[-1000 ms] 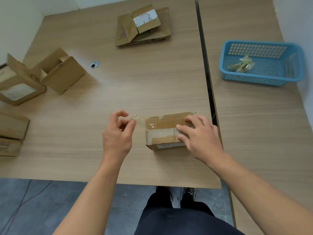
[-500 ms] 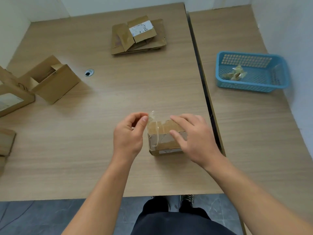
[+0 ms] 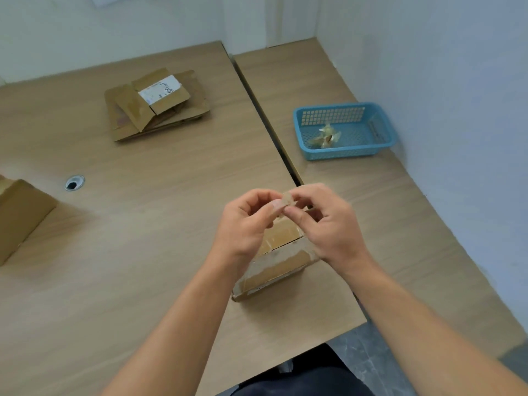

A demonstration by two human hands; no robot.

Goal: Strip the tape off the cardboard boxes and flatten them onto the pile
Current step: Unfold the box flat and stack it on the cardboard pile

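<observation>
Between the two pinching hands, a small scrap of tape [image 3: 288,200] is held just above the box: the left hand [image 3: 245,224] clamps it between thumb and forefinger, and the right hand [image 3: 325,221] pinches the same scrap from the other side, fingertips nearly touching. Directly below the grip sits the small cardboard box [image 3: 277,261], still closed and with strips of tape showing along its near faces, resting on the table [image 3: 160,212] close to its right edge. Far beyond the grip and to its left lies the pile of flattened boxes [image 3: 157,107]; beyond and to its right stands the blue basket [image 3: 345,130], holding crumpled tape. The likely trouble is the scrap sticking to both sets of fingers at once, so it refuses to leave either hand cleanly. With neither hand on the box, a sharp pull on tape still attached could also drag the light box toward the table edge.
</observation>
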